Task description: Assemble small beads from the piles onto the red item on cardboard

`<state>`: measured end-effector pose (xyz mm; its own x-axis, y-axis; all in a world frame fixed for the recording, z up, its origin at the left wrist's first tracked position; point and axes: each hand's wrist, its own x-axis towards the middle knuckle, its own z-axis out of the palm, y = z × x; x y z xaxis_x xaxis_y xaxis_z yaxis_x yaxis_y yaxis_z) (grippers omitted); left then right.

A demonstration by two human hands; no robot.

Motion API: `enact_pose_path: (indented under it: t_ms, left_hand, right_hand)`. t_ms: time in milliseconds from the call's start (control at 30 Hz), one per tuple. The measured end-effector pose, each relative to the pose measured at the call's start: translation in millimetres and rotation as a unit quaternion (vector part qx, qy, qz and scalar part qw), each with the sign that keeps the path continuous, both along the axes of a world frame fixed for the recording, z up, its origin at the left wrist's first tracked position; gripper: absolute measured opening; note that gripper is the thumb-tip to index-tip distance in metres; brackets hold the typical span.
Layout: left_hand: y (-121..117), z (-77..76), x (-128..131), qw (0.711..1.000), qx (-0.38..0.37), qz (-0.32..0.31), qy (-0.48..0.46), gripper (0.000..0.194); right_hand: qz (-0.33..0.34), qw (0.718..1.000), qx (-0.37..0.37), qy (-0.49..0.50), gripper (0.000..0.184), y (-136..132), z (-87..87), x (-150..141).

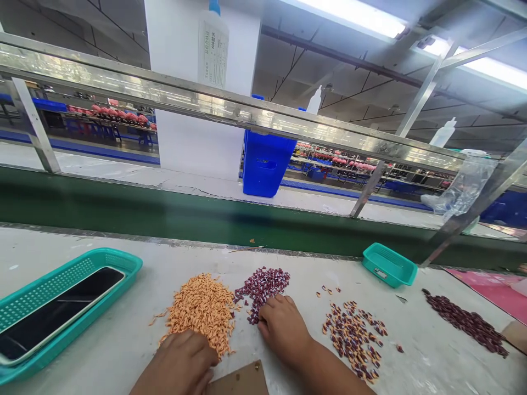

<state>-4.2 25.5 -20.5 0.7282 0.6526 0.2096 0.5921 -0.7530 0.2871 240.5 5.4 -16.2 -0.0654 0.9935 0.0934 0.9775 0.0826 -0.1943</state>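
Right hand [284, 332] touching maroon pile [261, 291] (ungloved)

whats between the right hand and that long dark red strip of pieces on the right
In the head view, a scattered patch of mixed maroon and orange pieces lies between the right hand and the long dark maroon strip.

1. This place is serving as a factory production floor.
2. A green conveyor belt [164, 216] is stretching across at twelve o'clock.
3. A blue plastic bin [265, 164] is standing beyond it at twelve o'clock.
4. Rows of workstations [111, 118] are lining the floor at eleven and one o'clock.
5. Small orange pieces [201, 312] are lying heaped on a white workbench [313, 274].
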Motion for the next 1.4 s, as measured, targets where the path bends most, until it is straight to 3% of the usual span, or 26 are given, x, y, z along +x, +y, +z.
enact_pose_path:
  t_ms: [67,133,300,433,533,767,867,1133,1400]
  left_hand:
    - [-1.0,11.9,17.5,0.999,0.007,0.021,0.045,0.022]
    - [0.0,17.6,31.7,0.998,0.022,0.002,0.065,0.024]
    - [6.2,14.4,51.5,0.99,0.073,-0.053,0.111,0.011]
    - [6.8,13.4,59.8,0.982,0.073,-0.072,0.156,0.015]
    - [9.0,19.5,59.8,0.984,0.074,-0.066,0.148,0.022]
    - [19.3,41.6,41.1,0.998,-0.022,-0.012,0.065,0.021]
    - [15.7,37.3,39.2,0.996,-0.021,-0.028,0.078,0.021]
    - [10.7,20.6,46.1,0.981,0.106,-0.08,0.14,0.015]
    - [21.6,-3.1,41.4,0.967,0.182,-0.166,0.068,0.018]
  right_hand:
    - [-0.005,1.0,0.007,0.011,0.016,1.8,0.4,0.4]
    - [-0.011,0.999,0.013,0.029,0.018,1.6,1.7,0.0]
    - [-0.014,0.994,0.019,0.111,0.02,-7.2,3.8,-3.6]
    - [-0.015,0.98,0.018,0.199,0.024,-18.8,6.9,-3.7]
    - [-0.027,0.942,0.013,0.335,0.023,-26.9,10.5,-2.1]
    - [-0.049,0.812,-0.021,0.582,0.01,-40.4,8.4,-2.3]
    - [-0.032,0.788,-0.03,0.614,0.016,-43.5,5.0,-5.3]
    - [-0.01,0.759,-0.051,0.649,0.023,-46.7,-5.6,-8.8]
    - [-0.016,0.732,-0.059,0.678,0.019,-50.3,-8.8,-6.1]
